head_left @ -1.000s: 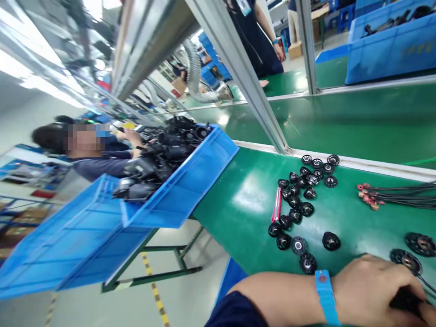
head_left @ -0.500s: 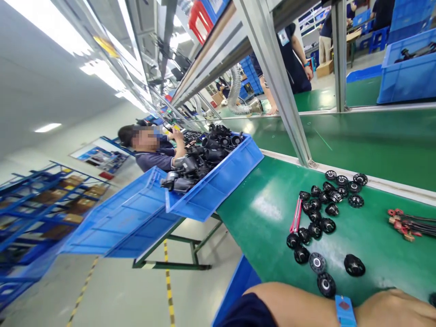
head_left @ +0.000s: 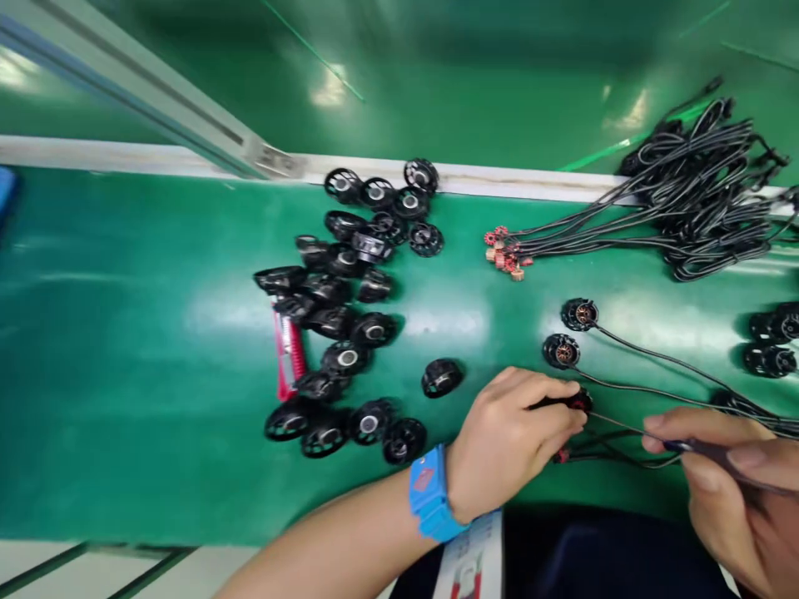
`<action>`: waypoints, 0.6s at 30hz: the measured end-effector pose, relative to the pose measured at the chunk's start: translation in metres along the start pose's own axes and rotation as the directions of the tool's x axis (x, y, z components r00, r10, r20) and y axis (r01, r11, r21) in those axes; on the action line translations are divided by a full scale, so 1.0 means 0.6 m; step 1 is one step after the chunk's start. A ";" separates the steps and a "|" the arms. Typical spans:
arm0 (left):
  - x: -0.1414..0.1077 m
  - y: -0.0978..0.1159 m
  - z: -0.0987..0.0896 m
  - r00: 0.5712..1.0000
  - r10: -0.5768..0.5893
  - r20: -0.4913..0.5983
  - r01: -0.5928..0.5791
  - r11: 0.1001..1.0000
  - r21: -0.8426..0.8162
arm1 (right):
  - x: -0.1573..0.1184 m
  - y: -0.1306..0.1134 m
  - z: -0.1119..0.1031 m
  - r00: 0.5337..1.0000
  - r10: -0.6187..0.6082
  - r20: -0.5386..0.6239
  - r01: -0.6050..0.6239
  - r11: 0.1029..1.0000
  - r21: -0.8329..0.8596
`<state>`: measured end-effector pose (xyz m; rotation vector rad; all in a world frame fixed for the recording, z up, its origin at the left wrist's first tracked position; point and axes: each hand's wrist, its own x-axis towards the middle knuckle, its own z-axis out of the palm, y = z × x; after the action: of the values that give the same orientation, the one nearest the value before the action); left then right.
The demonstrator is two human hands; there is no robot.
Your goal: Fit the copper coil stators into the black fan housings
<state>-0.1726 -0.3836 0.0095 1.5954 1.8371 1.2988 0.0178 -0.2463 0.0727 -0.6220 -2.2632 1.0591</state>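
Observation:
My left hand, with a blue band on its wrist, pinches a small round black housing, mostly covered by its fingers. My right hand is closed on a slim dark tool like a thin screwdriver; its exact kind is unclear. A thin line runs from that hand to the held housing. Just beyond, two round black housings, one behind the other, show copper-coloured windings and trail cables to the right. A red-ended cable lies under my left hand.
Several round black caps spread over the green table on the left, some against a red-handled tool. Bundled black cables with red and copper ends lie back right. A metal post meets the white ledge behind.
The view has swung down and right from the room to the table. Both hands now show, holding a housing and a slim tool; earlier only my left arm and part of its hand showed.

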 end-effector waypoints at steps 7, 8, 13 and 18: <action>0.004 0.004 -0.006 1.000 0.000 0.005 0.000 1.000 -0.006 | -0.007 0.021 -0.034 0.977 0.002 0.213 0.000 1.000 -0.009; 0.004 0.004 -0.007 1.000 -0.001 0.009 0.001 1.000 -0.010 | -0.008 0.026 -0.041 0.959 -0.020 0.283 0.019 1.000 0.008; 0.005 0.007 -0.012 0.999 -0.020 0.026 0.020 1.000 -0.022 | -0.015 0.028 -0.036 0.964 0.003 0.264 0.009 0.999 -0.045; 0.007 0.009 -0.006 0.998 -0.059 0.014 0.060 0.996 -0.061 | -0.021 0.013 -0.019 0.956 0.041 0.289 -0.009 0.994 -0.112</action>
<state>-0.1736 -0.3814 0.0171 1.5021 1.8064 1.3038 0.0359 -0.2430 0.0688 -0.5711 -2.5886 1.1059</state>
